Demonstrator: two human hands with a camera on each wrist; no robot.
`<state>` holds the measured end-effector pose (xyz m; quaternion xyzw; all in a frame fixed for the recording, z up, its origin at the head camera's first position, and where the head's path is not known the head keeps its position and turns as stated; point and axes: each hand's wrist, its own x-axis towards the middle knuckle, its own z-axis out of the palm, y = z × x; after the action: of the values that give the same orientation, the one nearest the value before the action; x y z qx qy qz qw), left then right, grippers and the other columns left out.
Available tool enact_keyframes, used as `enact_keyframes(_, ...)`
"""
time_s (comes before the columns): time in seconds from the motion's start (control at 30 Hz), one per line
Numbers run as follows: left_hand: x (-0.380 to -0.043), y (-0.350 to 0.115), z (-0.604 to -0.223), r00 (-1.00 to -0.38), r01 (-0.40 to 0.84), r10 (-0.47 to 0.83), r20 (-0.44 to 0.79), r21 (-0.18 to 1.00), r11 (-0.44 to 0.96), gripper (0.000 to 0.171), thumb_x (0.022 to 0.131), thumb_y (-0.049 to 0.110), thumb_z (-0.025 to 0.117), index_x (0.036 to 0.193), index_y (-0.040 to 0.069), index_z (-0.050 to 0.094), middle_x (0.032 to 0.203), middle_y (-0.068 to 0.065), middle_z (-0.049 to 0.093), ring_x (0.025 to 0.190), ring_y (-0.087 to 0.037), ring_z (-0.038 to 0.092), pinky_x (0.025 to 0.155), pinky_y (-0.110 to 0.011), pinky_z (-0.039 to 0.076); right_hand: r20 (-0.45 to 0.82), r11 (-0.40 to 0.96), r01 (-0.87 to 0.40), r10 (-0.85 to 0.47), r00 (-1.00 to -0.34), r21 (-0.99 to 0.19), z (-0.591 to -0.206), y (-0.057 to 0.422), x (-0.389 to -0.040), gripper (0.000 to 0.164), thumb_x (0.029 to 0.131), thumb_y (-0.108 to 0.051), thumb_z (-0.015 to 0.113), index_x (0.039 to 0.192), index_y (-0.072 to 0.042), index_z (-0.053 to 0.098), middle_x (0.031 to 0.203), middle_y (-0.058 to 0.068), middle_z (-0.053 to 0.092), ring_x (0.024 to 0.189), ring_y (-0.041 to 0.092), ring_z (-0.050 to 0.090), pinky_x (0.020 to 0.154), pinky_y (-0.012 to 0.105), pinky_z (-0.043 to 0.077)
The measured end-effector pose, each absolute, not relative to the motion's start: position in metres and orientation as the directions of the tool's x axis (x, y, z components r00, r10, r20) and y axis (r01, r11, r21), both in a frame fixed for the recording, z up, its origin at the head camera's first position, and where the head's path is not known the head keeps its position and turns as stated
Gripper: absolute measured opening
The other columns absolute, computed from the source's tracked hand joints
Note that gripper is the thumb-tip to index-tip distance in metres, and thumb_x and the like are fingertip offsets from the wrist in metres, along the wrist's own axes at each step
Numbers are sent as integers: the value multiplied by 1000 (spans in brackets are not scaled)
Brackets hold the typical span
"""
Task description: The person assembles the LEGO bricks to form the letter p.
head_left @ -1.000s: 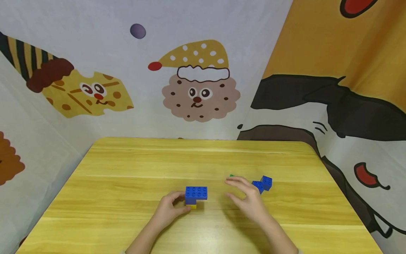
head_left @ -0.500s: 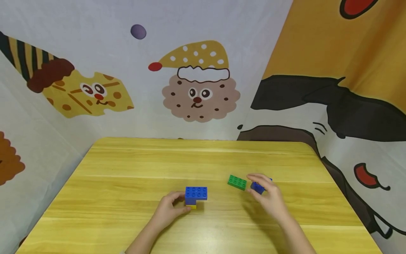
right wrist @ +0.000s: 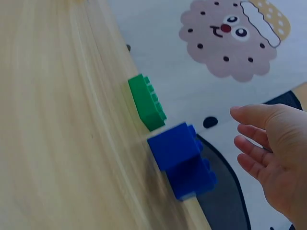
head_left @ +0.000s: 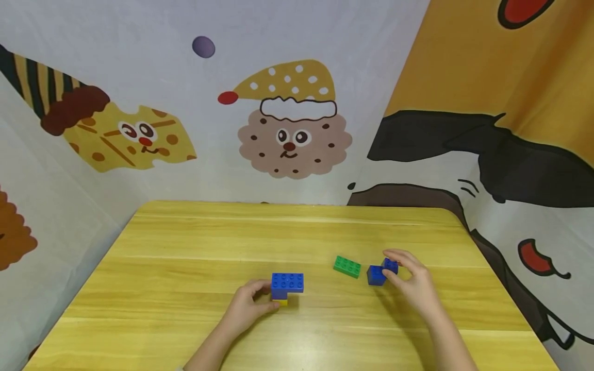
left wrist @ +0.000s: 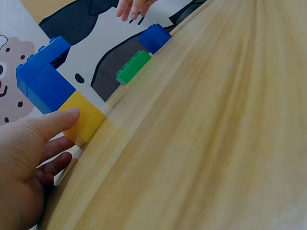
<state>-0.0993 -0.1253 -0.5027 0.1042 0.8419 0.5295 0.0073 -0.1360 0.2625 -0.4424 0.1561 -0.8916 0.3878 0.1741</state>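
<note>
My left hand pinches the yellow brick at the foot of a small stack on the table. Above the yellow one sits a blue brick, topped by a longer blue brick that overhangs to the right. My right hand hovers over two blue bricks, a nearer one and a farther one, which stand against each other. In the right wrist view its thumb and fingers are spread apart, away from the bricks, with nothing between them.
A flat green brick lies on the wooden table, between the stack and the two blue bricks. Behind the table's far edge hangs a cloth printed with cartoon figures.
My right hand has moved to the right, from near the green brick to above the two blue bricks, uncovering the green brick. The left hand and the stack have stayed in place.
</note>
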Motion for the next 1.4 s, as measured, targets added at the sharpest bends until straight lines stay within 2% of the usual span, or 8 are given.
enact_keyframes(0.1,-100,-126,-502,-979,163,184,92,893,420,43,75,26,82,111,9,68,102,2,63,99,-19,59,91,-41,46,428,665,-404,-138,-893,-628,-446,269,-138,43,80,1,75,120,-8,65,122,3,60,105,5,52,87,26,42)
enact_keyframes(0.23,-100,-126,-502,-979,160,187,87,893,420,43,75,27,82,112,9,68,103,1,63,100,-20,59,91,-41,46,425,663,-400,-134,-895,-633,-451,277,-141,43,79,3,75,120,-7,65,121,4,60,105,7,51,87,21,40)
enact_keyframes(0.43,-99,-125,-502,-979,165,183,95,892,421,44,74,26,83,112,8,68,103,1,64,100,-20,59,91,-40,46,387,679,-363,-125,-914,-638,-458,286,-144,42,81,1,73,122,-6,64,123,5,59,105,14,51,88,25,41)
enact_keyframes(0.67,-99,-125,-502,-978,164,185,94,896,413,44,74,25,83,112,8,67,104,0,64,100,-20,59,92,-40,46,324,660,-319,-120,-939,-680,-465,292,-146,41,82,2,72,122,-2,62,124,13,58,109,32,52,90,51,41)
enact_keyframes(0.7,-99,-125,-502,-978,163,187,92,897,411,44,75,25,83,112,8,67,105,0,64,100,-20,59,92,-40,46,318,659,-315,-120,-940,-683,-466,292,-146,41,82,3,72,122,-2,62,124,14,58,109,33,52,90,52,41)
enact_keyframes(1.03,-99,-125,-501,-978,156,190,84,900,408,44,75,25,83,112,8,68,105,0,64,100,-21,59,91,-41,46,323,619,-318,-108,-940,-718,-477,296,-149,43,81,5,72,123,1,61,123,17,58,107,33,55,89,43,46)
enact_keyframes(1.27,-98,-124,-501,-978,161,186,91,898,409,44,74,24,83,112,8,68,104,1,63,99,-20,58,91,-39,46,301,586,-295,-91,-949,-755,-480,295,-148,44,82,3,72,125,0,60,122,18,59,106,32,56,85,22,48)
enact_keyframes(1.4,-99,-125,-501,-978,164,187,94,897,410,44,74,25,83,112,8,68,104,0,63,100,-20,58,91,-40,46,273,585,-264,-74,-959,-767,-482,295,-149,43,83,3,71,125,1,60,120,17,59,105,30,57,84,18,47)
